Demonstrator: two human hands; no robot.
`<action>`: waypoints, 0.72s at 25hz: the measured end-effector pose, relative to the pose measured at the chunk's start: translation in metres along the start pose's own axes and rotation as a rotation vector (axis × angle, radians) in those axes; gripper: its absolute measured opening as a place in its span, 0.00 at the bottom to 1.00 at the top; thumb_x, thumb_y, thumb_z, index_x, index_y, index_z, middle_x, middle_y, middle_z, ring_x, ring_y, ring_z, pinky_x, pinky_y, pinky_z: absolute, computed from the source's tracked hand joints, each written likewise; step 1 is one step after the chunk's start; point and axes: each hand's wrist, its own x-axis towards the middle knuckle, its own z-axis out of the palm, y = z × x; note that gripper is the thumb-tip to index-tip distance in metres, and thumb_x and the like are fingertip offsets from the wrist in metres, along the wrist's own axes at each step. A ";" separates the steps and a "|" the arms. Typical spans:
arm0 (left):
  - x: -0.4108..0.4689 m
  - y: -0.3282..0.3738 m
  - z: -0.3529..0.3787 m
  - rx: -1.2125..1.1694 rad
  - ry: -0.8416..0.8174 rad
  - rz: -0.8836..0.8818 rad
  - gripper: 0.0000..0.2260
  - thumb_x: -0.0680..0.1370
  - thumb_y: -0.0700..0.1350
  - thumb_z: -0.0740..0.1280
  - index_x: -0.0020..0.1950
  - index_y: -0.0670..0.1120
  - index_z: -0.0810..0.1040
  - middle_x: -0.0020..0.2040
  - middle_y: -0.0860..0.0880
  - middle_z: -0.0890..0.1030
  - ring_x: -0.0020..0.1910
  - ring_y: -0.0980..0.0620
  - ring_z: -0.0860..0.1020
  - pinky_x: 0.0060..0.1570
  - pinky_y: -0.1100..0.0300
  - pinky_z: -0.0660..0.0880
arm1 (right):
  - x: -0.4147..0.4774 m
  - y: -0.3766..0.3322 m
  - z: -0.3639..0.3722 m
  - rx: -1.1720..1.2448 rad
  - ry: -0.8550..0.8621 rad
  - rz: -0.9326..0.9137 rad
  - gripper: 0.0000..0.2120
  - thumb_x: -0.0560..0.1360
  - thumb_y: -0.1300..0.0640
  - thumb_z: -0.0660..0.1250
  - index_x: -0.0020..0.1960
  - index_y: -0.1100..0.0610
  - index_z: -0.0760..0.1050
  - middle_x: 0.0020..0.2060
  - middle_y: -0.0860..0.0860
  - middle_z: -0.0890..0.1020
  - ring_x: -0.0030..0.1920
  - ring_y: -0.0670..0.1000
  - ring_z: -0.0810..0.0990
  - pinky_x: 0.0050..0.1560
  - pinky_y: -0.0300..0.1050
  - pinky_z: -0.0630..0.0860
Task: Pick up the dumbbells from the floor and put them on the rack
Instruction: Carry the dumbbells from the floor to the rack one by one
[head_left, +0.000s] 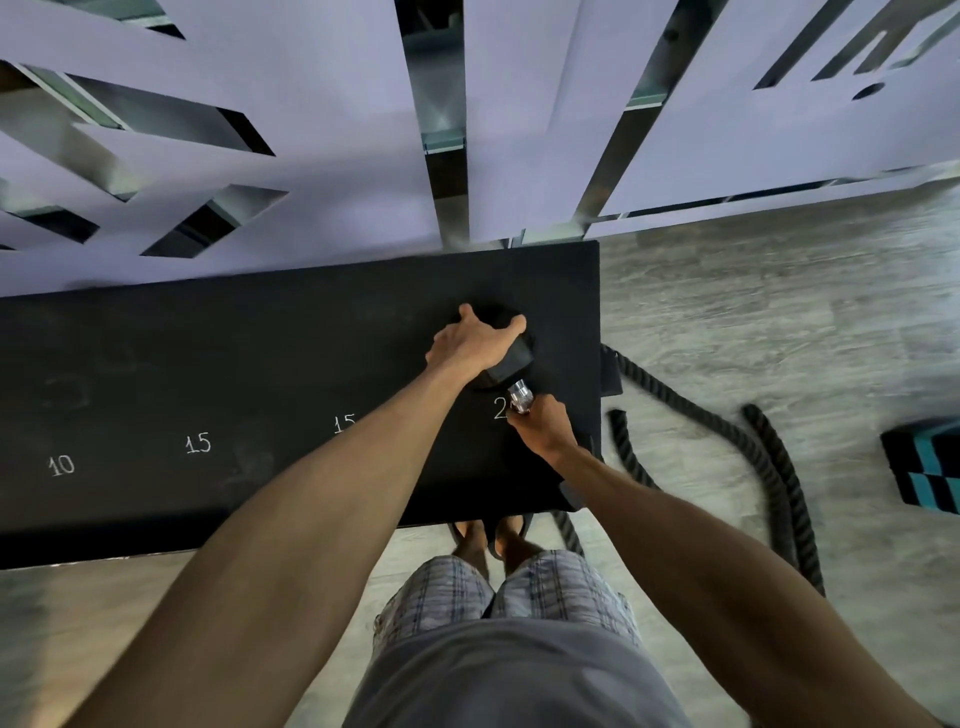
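A black hex dumbbell (511, 358) with a chrome handle lies on the black rack top (208, 364), near its right end, by a white number that starts with 2. My left hand (475, 338) grips the far head from above, fingers spread over it. My right hand (540, 423) grips the chrome handle on the near side. The dumbbell's near head is hidden under my right hand and arm. White labels 10, 15 and 15 run along the rack's front to the left.
Thick black battle ropes (769, 467) snake over the grey wood floor to the right of the rack. A black and teal box (930, 467) sits at the far right. Pale cut-out wall panels (311, 130) rise behind the rack. My feet stand just under the rack's front edge.
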 end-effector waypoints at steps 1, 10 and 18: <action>0.004 0.001 0.001 0.006 -0.001 0.002 0.44 0.70 0.73 0.58 0.79 0.51 0.52 0.72 0.42 0.68 0.69 0.38 0.69 0.62 0.41 0.74 | 0.002 0.001 0.001 0.008 0.008 0.003 0.14 0.73 0.52 0.70 0.51 0.64 0.80 0.47 0.61 0.84 0.50 0.63 0.82 0.42 0.46 0.73; 0.012 -0.024 0.012 0.009 -0.039 0.036 0.42 0.69 0.75 0.56 0.77 0.53 0.56 0.72 0.42 0.68 0.69 0.38 0.69 0.65 0.40 0.69 | -0.007 0.006 0.015 0.036 -0.026 0.003 0.17 0.76 0.51 0.68 0.55 0.65 0.76 0.48 0.59 0.83 0.49 0.59 0.82 0.41 0.43 0.69; -0.018 -0.049 0.013 -0.128 0.025 0.097 0.39 0.76 0.71 0.52 0.79 0.49 0.50 0.77 0.42 0.61 0.74 0.40 0.65 0.71 0.43 0.64 | -0.027 0.010 0.006 -0.043 -0.072 -0.026 0.16 0.76 0.57 0.63 0.62 0.62 0.69 0.57 0.61 0.79 0.57 0.64 0.78 0.50 0.50 0.72</action>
